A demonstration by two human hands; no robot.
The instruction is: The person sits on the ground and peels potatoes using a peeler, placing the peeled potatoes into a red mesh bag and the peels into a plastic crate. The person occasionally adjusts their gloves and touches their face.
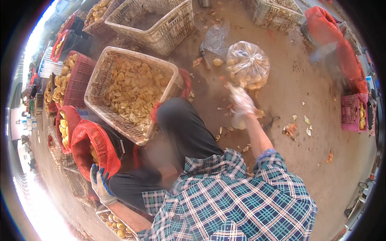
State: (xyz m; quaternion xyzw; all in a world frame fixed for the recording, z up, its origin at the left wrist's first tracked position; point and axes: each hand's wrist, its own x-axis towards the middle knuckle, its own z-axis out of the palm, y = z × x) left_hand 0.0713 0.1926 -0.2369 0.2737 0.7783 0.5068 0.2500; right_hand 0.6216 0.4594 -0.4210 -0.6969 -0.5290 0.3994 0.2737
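My left hand point(102, 186), in a white glove with blue fingertips, has its fingers spread beside a red mesh bag point(94, 150) that lines a black bucket. Nothing shows in it. My right hand point(242, 101), in a thin clear glove, is blurred over the dirty floor, just below a tied clear plastic bag of potatoes point(248, 67). An orange-tipped thing shows at its fingers, too blurred to name. One loose potato point(217, 62) lies left of the tied bag, near a dark-handled tool point(205, 58). A crate point(137, 90) of peelings stands beyond my bent knee.
Another dirty plastic crate point(169, 33) stands at the top, with one more crate point(273, 16) at the upper right. A pink crate of potatoes point(79, 79) and a red-lined bag of peeled potatoes point(68, 128) are at the left. Peel scraps point(291, 129) litter the floor at the right.
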